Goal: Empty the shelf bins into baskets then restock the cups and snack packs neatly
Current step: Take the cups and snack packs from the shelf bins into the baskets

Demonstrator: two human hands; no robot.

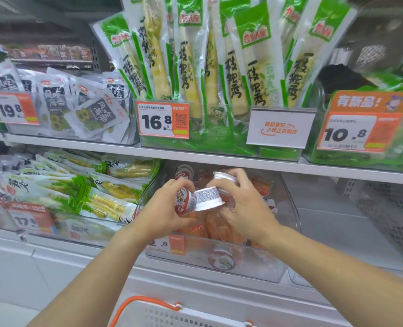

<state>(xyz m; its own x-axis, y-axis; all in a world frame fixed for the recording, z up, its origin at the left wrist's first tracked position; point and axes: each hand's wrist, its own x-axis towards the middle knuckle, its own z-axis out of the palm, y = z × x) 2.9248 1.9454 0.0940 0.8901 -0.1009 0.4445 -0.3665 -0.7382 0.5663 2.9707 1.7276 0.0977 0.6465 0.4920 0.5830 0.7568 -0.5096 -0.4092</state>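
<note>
My left hand [166, 205] grips a small white cup with a tiger label [195, 200], tipped on its side over a clear bin [288, 208] on the lower shelf. My right hand [240, 206] holds another white cup [224, 177] just behind it, fingers curled over it. Orange snack packs [210, 228] fill the bin beneath both hands. One more cup [221, 258] lies at the bin's front, and another stands at the back [184, 172]. A white basket with orange handles [153, 311] sits below my arms.
Left of the bin lie green and yellow snack packs [73, 192]. The upper shelf carries tall green bamboo-shoot packs [191, 67], seaweed packs [61, 102] and price tags [164, 121]. To the right, the lower shelf space [337, 220] holds nothing.
</note>
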